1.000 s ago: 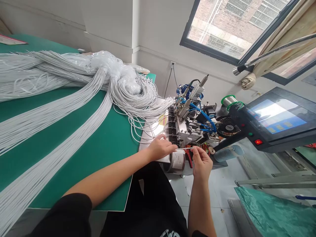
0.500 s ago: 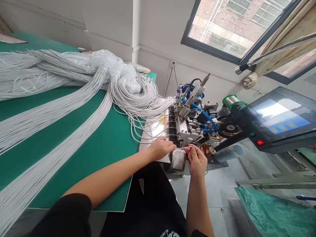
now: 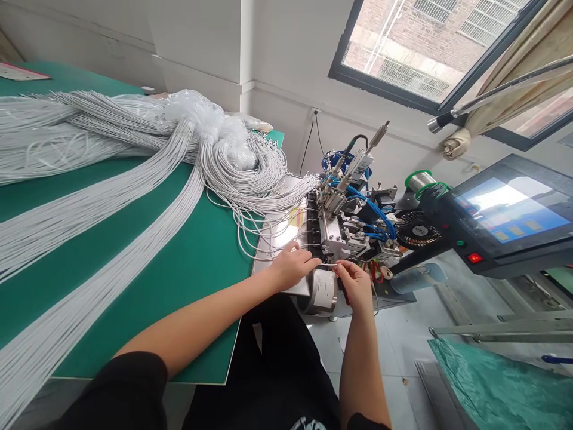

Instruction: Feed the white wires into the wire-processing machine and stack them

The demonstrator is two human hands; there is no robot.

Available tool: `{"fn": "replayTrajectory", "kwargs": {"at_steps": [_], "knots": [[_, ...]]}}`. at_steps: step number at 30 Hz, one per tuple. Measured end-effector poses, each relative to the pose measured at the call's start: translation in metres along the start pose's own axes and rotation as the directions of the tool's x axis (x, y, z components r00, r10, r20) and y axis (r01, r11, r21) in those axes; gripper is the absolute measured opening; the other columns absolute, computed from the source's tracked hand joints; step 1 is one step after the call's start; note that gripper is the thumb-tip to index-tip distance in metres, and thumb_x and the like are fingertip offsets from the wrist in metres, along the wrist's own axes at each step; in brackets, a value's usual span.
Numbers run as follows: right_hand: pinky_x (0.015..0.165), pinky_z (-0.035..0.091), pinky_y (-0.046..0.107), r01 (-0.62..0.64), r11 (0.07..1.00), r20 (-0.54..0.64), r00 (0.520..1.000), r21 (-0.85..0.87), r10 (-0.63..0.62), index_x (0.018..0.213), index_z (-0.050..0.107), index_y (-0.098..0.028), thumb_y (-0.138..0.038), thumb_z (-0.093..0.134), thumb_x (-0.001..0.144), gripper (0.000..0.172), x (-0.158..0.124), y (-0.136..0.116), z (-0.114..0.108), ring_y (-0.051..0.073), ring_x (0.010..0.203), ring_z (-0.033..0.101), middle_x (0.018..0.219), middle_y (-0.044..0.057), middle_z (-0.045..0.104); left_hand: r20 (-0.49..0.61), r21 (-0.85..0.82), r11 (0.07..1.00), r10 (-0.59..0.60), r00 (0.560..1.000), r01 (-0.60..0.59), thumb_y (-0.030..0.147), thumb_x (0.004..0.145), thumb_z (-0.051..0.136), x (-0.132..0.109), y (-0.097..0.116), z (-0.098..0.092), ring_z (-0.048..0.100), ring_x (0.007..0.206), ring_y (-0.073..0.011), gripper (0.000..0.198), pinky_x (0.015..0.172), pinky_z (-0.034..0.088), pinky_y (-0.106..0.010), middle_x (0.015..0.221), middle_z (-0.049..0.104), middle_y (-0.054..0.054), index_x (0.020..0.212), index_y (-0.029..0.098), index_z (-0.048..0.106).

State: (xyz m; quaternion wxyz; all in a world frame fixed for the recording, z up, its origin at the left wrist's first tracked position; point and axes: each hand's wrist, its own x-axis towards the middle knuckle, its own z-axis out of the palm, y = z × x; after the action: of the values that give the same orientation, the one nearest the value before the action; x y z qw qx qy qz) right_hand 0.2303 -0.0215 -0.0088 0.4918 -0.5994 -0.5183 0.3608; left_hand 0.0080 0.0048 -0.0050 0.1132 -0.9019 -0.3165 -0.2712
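A short length of white cable [image 3: 329,264] is stretched between my two hands, low at the front of a metal machine [image 3: 333,230]. My left hand [image 3: 293,266] pinches the cable at its left, over the white plate's edge. At the right, my right hand [image 3: 354,280] grips the cable's end between thumb and fingertips. Something dark red shows beneath the right hand; what it is I cannot make out. Several white cables run into the machine's black toothed strip [image 3: 313,224] just above the left hand.
Bundles of white cable [image 3: 156,173] lie across the green table [image 3: 201,239], partly wrapped in plastic. A roll with a white label [image 3: 323,291] sits below my hands. A screen panel [image 3: 514,209], a fan [image 3: 417,230] and a solder-like wire spool [image 3: 423,182] stand right.
My right hand has moved slightly left and up, closer to my left hand, so less cable shows between them. The left hand has barely moved.
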Motion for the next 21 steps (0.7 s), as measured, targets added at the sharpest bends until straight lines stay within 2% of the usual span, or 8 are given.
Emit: {"fn": "replayTrajectory", "kwargs": {"at_steps": [5, 10, 15, 21], "knots": [[0.061, 0.043, 0.027, 0.12, 0.961, 0.028, 0.993, -0.251, -0.116, 0.082, 0.065, -0.015, -0.052, 0.064, 0.075, 0.038, 0.005, -0.004, 0.005, 0.017, 0.063, 0.056, 0.074, 0.006, 0.067, 0.052, 0.013, 0.999, -0.03, 0.998, 0.029, 0.007, 0.081, 0.045, 0.0, 0.001, 0.0, 0.058, 0.076, -0.017, 0.038, 0.089, 0.033, -0.039, 0.08, 0.059, -0.003, 0.113, 0.022, 0.059], [0.058, 0.038, 0.026, 0.175, 0.933, 0.068, 0.985, -0.316, -0.161, 0.075, 0.06, -0.016, -0.049, 0.056, 0.081, 0.034, 0.011, -0.001, 0.007, 0.015, 0.059, 0.05, 0.065, 0.001, 0.058, 0.035, 0.038, 0.998, -0.06, 0.998, 0.059, 0.009, 0.083, 0.044, 0.0, 0.001, 0.006, 0.057, 0.075, -0.0177, 0.035, 0.089, 0.032, -0.041, 0.078, 0.058, -0.002, 0.11, 0.023, 0.061], [0.056, 0.033, 0.024, 0.143, 0.965, 0.12, 0.986, -0.218, -0.118, 0.065, 0.053, -0.019, -0.044, 0.056, 0.08, 0.03, 0.018, 0.004, 0.009, 0.013, 0.056, 0.043, 0.057, -0.003, 0.048, 0.026, 0.041, 0.994, -0.099, 0.995, 0.098, 0.007, 0.083, 0.045, -0.001, 0.001, 0.008, 0.056, 0.077, -0.0173, 0.037, 0.09, 0.03, -0.041, 0.079, 0.058, -0.003, 0.111, 0.024, 0.062], [0.051, 0.03, 0.024, 0.053, 0.997, 0.109, 0.993, -0.049, -0.048, 0.061, 0.051, -0.019, -0.043, 0.06, 0.075, 0.029, 0.022, 0.011, 0.011, 0.011, 0.051, 0.038, 0.053, -0.005, 0.043, 0.004, 0.035, 0.994, -0.105, 0.995, 0.104, 0.007, 0.081, 0.047, 0.0, -0.001, 0.009, 0.055, 0.077, -0.0176, 0.037, 0.089, 0.03, -0.04, 0.078, 0.058, -0.003, 0.109, 0.025, 0.064]]}}
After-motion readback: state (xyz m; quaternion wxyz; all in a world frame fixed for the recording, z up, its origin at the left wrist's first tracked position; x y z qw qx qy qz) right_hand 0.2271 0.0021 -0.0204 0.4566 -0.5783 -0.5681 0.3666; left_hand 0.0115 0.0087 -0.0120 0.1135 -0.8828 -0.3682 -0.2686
